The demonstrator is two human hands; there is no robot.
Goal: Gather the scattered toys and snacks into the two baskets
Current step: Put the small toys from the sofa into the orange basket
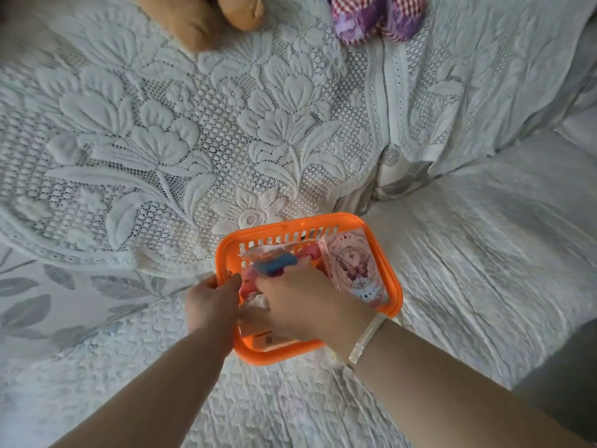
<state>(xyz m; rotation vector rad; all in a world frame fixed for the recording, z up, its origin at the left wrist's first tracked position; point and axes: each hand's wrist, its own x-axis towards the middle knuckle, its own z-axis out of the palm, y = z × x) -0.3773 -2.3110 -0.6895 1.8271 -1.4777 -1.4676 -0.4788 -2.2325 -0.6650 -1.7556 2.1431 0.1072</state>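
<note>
Orange basket [389,263] on white bedspread [161,140], packets inside
Left hand [211,302] grips near-left rim; right hand [298,303] inside, grip unclear; plush toys [374,16] far

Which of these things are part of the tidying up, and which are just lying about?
Part of the job:
- orange basket, left hand gripping its rim
- right hand reaching among the things inside
- pink packet and blue toy in the basket

Just lying about:
- white lace cover
- tan plush feet and purple checked plush feet at the far edge
</note>
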